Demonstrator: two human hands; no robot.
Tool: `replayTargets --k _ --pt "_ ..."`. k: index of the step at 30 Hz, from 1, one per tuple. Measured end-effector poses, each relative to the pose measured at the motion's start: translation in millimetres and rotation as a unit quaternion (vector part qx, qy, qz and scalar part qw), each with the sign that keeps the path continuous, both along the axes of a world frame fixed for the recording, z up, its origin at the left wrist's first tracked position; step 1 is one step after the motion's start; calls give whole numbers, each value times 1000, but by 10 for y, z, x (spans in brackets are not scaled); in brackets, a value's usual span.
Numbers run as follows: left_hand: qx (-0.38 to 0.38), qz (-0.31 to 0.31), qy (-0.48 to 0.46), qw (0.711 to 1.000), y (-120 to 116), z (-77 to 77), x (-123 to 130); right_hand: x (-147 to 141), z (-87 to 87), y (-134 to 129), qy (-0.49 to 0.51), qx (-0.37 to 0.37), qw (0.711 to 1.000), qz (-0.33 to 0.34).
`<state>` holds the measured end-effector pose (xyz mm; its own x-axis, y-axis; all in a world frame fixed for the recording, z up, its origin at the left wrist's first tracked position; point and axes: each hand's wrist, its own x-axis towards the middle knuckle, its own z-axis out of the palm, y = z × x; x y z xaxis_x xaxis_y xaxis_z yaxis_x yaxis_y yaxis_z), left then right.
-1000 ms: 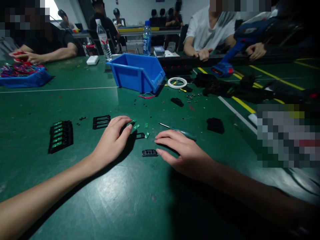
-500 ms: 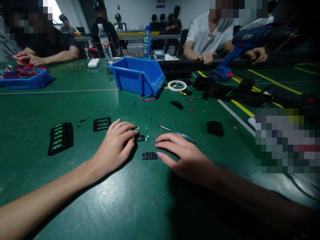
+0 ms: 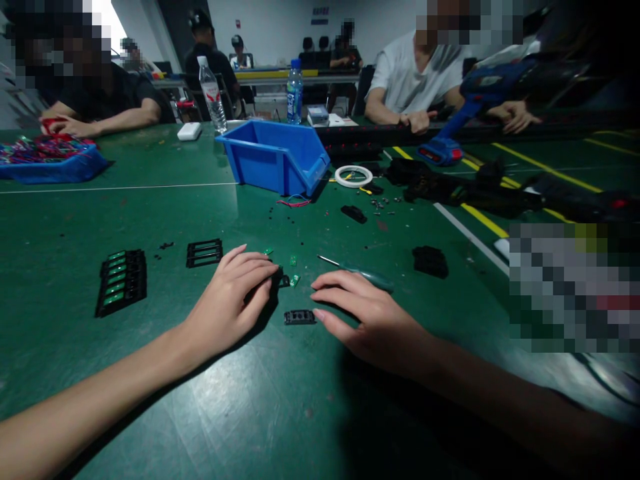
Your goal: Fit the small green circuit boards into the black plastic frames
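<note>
My left hand (image 3: pixel 233 290) lies palm down over the table, fingers stretched out and slightly bent, with nothing seen in its grasp. By its fingertips are a small black frame piece (image 3: pixel 285 281), partly covered by the hand, and small green circuit boards (image 3: pixel 295 281). My right hand (image 3: pixel 360 307) is open, fingers and thumb apart. Its thumb tip is at the right end of a small black slotted part (image 3: pixel 299 317); whether they touch I cannot tell. Just beyond the right fingers lies a screwdriver (image 3: pixel 370 279) with a green handle.
At the left sit a black holder with green boards (image 3: pixel 121 283) and an empty black frame (image 3: pixel 204 253). A blue bin (image 3: pixel 275 157), white ring (image 3: pixel 353 176), loose screws (image 3: pixel 383 205) and cordless drill (image 3: pixel 460 113) are farther back. Two people sit across the table (image 3: pixel 165 400).
My left hand has shifted slightly right, covering more of the small black frame piece and a green board. My right hand is almost still. The view has tilted up a little.
</note>
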<state>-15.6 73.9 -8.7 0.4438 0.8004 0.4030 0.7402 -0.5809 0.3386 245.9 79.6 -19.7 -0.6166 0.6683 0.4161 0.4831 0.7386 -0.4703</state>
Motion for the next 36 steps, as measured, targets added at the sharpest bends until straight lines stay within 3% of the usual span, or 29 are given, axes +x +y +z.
replayTargets --k 6,15,23,36 --pt "-7 13 -6 1000 -2 20 1 2 6 -11 -5 -7 1000 -2" --pt "7 81 -56 995 -50 73 -70 20 4 -18 -15 -11 1000 4" --pt "-7 -10 -4 1000 -41 61 -72 11 5 -7 -17 -5 1000 1" --pt "-18 -15 -41 999 -30 53 -90 7 -23 3 -14 -4 1000 3"
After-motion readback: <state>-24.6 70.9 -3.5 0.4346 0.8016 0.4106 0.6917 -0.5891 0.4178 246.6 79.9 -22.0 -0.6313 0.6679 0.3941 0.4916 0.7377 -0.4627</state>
